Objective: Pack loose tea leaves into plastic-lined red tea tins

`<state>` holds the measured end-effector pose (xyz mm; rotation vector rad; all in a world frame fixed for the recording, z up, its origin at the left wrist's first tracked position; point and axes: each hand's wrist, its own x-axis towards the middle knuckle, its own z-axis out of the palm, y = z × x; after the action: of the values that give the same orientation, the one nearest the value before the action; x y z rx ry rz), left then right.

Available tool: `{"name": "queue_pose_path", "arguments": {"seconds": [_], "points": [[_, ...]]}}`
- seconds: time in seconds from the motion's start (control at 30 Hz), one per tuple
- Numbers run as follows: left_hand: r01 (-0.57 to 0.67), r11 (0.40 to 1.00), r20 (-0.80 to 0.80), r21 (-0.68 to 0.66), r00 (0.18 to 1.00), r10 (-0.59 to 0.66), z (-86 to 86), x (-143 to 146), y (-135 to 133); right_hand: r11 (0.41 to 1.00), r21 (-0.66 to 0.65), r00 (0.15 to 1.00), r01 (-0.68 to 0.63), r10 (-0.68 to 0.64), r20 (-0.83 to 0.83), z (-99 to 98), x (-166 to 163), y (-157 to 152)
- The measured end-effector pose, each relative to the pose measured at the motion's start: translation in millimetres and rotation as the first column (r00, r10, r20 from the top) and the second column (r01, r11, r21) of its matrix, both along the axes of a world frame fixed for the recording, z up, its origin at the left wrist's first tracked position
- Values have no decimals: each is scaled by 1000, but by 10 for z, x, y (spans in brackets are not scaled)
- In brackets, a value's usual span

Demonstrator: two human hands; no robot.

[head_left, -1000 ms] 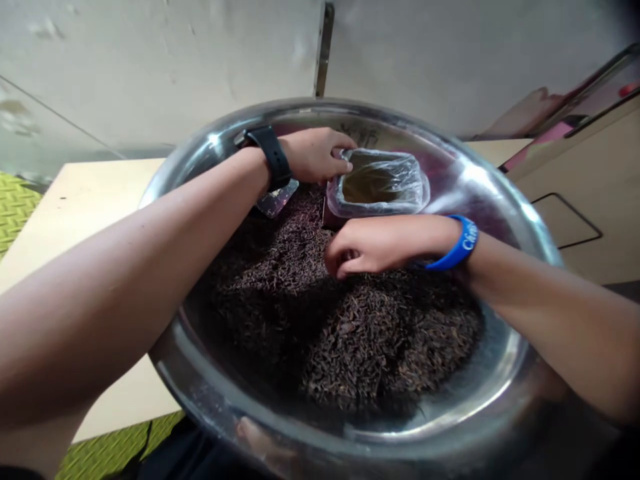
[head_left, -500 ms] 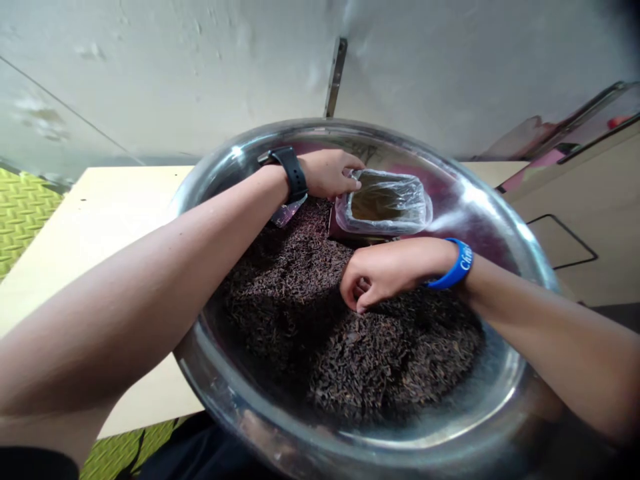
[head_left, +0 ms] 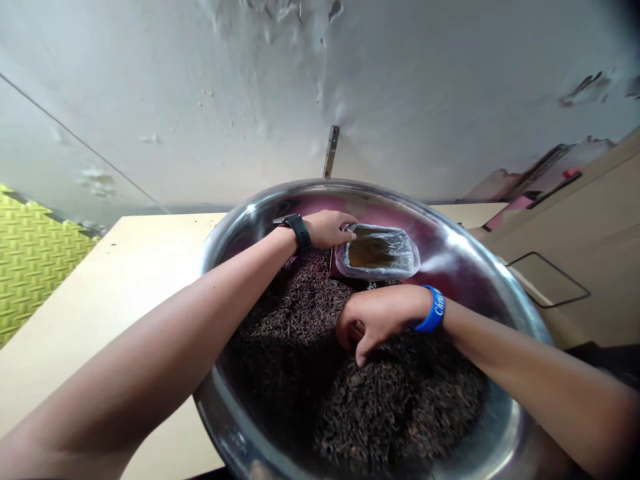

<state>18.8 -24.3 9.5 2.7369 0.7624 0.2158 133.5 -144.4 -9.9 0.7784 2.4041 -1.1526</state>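
A large steel bowl (head_left: 480, 273) holds a heap of dark dried tea leaves (head_left: 380, 407). At the bowl's far side stands an open box lined with a clear plastic bag (head_left: 379, 253). My left hand (head_left: 327, 229), with a black watch on the wrist, grips the bag's left rim. My right hand (head_left: 373, 319), with a blue wristband, hovers just over the leaves in front of the box, fingers curled downward with one pointing down; some leaves seem to sit inside the curl.
The bowl rests on a pale wooden table (head_left: 125, 280) against a white wall. A yellow-green foam mat (head_left: 35, 260) lies at the left. At the right stands a beige board (head_left: 575, 267) with pink items behind it.
The view has tilted up, so bowl and hands sit lower in the picture. My right hand has drawn back slightly toward me over the leaves. My left hand keeps its hold on the bag.
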Motion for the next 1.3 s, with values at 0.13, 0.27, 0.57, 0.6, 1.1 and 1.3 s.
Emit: {"name": "queue_pose_path", "arguments": {"seconds": [0.13,0.27,0.57,0.6,1.1,1.3], "points": [[-1,1000,-7,-13,1000,1,7,-4,3,999,19,1000,-25,25,1,9,-9,-13],[26,999,20,-31,999,-26,-7,-15,26,997,74,999,-38,39,-13,24,-8,-24],[36,998,48,-42,998,-34,-25,-14,48,929,349,978,120,-50,-202,202,36,23],[32,998,47,-47,998,-30,-22,-17,47,902,396,968,174,-83,-237,241,56,37],[35,997,32,-65,999,-33,-6,-19,45,159,690,605,706,-643,-470,572,491,141],[13,994,22,-105,1000,-11,26,-30,8,147,720,626,679,-629,-462,450,409,166]]}}
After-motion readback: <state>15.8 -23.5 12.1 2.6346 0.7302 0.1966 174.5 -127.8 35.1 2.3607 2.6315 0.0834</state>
